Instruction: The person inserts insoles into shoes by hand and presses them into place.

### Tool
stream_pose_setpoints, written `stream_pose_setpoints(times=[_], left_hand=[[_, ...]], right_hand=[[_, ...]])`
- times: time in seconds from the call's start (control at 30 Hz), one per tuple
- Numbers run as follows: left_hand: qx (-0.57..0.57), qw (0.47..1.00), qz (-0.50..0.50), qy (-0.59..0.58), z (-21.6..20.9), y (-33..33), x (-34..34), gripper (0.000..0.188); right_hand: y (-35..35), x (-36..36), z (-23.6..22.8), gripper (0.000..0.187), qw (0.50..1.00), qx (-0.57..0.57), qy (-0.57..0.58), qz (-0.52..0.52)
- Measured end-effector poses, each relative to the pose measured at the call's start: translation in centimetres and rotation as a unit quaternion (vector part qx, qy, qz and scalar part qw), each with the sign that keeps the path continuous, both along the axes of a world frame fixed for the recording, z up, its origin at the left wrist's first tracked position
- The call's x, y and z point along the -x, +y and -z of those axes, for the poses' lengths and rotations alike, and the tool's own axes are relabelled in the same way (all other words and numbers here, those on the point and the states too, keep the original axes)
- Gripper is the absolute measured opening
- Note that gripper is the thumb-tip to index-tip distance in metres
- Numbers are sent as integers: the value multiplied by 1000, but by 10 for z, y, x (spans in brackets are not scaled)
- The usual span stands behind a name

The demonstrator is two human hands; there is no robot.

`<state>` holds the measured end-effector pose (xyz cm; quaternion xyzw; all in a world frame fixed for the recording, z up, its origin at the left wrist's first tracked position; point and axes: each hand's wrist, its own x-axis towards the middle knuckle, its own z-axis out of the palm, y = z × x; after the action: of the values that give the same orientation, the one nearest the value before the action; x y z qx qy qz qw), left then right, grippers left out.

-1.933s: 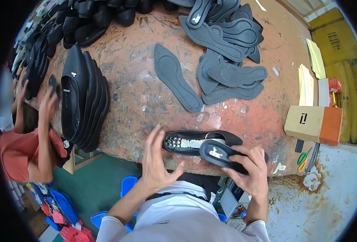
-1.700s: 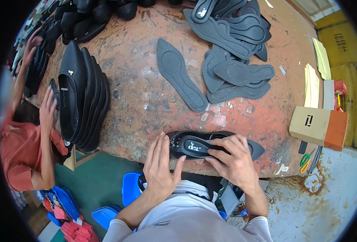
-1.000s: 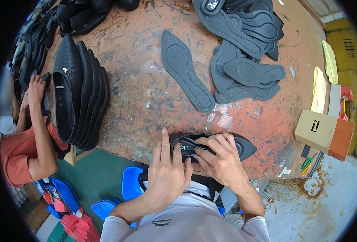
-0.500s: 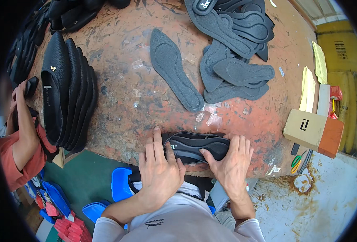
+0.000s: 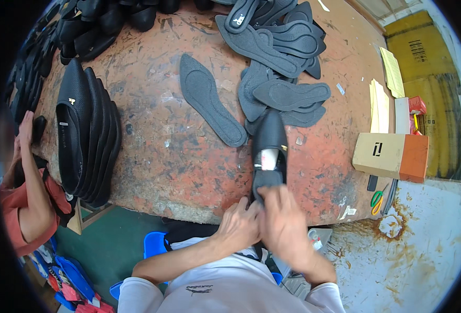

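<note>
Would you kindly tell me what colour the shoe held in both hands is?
Black, with a pale lining patch inside; the shoe shows best in the head view.

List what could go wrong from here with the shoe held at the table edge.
1. Both hands, left hand and right hand, grip only the heel of the black shoe, right at the edge of the table; a slip might drop it to the floor.
2. Its toe lies against the pile of grey insoles; pushing forward may scatter them.
3. The right hand is motion-blurred, so the grip may be unsteady.

Both hands (image 5: 264,221) on black shoe (image 5: 269,151)
</note>
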<state>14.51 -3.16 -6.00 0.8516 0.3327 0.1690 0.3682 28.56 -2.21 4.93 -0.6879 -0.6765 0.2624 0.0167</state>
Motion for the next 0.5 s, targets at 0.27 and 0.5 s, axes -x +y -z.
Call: stream_pose_setpoints(times=[0.27, 0.5], left_hand=[[29, 999, -15, 28, 20, 10, -27, 56], [151, 987, -36, 51, 9, 15, -31, 59]], right_hand=[[0, -6, 53, 105, 997, -70, 8, 11], [3, -5, 53, 112, 996, -82, -6, -28]])
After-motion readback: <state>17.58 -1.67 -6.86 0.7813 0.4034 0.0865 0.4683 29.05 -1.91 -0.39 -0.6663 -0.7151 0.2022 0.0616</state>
